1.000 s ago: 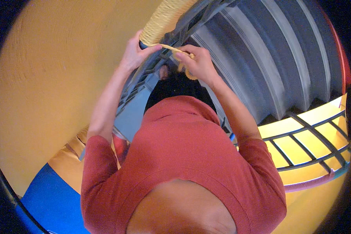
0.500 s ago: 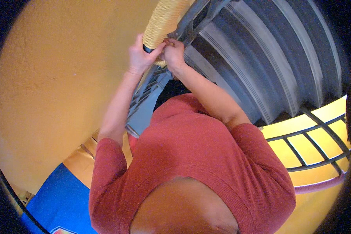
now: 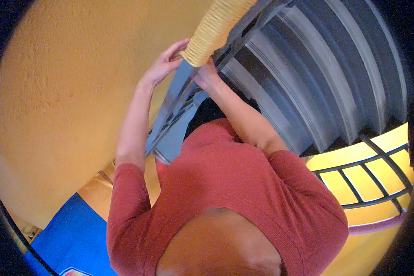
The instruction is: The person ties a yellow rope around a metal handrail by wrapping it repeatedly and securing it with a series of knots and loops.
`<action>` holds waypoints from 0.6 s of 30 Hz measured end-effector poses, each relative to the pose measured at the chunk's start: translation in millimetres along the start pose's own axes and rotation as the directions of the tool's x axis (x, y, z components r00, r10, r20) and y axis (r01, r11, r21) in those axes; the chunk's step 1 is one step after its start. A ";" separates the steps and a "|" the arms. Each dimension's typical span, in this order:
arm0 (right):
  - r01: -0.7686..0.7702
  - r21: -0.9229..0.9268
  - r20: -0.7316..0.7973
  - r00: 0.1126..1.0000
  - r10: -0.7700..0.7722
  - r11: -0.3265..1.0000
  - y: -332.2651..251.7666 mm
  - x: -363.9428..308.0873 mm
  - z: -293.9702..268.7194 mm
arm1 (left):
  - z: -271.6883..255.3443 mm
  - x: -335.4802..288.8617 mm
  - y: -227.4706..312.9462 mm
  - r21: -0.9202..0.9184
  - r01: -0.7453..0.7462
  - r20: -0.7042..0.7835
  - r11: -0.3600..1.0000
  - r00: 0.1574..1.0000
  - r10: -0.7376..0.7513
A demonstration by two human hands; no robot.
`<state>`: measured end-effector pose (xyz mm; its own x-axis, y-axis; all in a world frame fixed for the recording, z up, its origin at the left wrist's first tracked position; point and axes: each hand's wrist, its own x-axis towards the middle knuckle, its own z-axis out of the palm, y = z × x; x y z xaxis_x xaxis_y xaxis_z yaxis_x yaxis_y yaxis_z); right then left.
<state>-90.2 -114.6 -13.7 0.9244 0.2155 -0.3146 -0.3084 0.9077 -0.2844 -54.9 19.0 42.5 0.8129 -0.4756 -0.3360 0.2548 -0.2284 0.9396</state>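
We've got our left hand (image 3: 164, 65) at the left edge of the yellow rope wrap (image 3: 211, 34), fingers curved, grip can't be told. Bare rail (image 3: 175, 87) just below them. Right hand (image 3: 207, 75): fingers hidden behind wrap, can't tell; stairs (image 3: 303, 78) right of them.

Rope (image 3: 215, 33) around handrail (image 3: 180, 79), wall (image 3: 73, 87) left, stairs (image 3: 322, 69) right

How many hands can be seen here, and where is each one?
2. The left hand is left of the rail, by the lower end of its yellow cord wrapping; the right hand is on the other side. Both are partly hidden; no others show.
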 end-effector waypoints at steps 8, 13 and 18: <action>0.076 -0.245 0.264 0.964 -0.009 0.966 13.0 20.0 -3.9 | -15.3 24.4 -26.3 0.153 0.133 0.101 0.979 0.984 -0.149; 0.082 -0.445 0.181 0.983 -0.001 0.892 10.3 17.5 -5.4 | -19.1 17.7 -20.3 0.115 -0.092 0.272 0.989 0.961 0.058; 0.212 -0.630 0.282 0.959 -0.034 0.747 16.9 36.5 -19.2 | -49.6 28.6 -57.2 0.274 0.010 0.142 0.962 0.989 -0.051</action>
<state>-66.0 -98.3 -47.4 0.9601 0.2773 -0.0362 -0.1756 0.4969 -0.8499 -20.3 60.6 -17.7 0.7166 -0.5788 -0.3892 0.1101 -0.4571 0.8826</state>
